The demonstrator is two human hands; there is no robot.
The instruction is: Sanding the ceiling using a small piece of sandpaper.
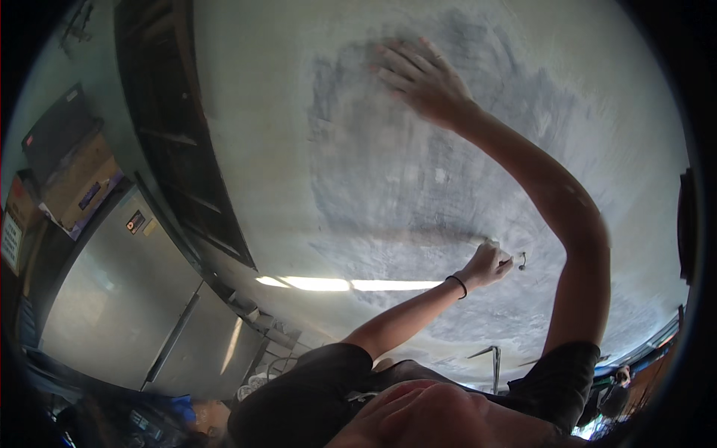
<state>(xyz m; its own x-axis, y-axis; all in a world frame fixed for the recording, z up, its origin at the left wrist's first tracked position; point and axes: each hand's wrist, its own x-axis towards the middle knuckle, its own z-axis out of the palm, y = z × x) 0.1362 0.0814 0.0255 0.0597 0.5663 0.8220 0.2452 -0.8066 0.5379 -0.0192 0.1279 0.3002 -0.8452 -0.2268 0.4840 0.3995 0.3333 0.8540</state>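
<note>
Raised high on the pale wall [263, 140], my right hand [428, 84] lies with its fingers spread on a large grey, streaky patch [381, 168]. The fingertips are blurred, and whatever may be under the palm is hidden. Lower down, my left hand [490, 266] is curled near the wall, with a black band [459, 285] around its wrist. I cannot tell whether something small is inside the curled fingers. Just right of this hand, a short wire or hook [523, 261] sticks out of the wall.
A dark-framed window or door [185, 134] stands left of the patch. Farther left is a steel refrigerator [129, 291] with cardboard boxes [84, 179] above it. A metal bracket [496, 364] juts out low on the wall. Sunlight [347, 284] crosses the wall in a strip.
</note>
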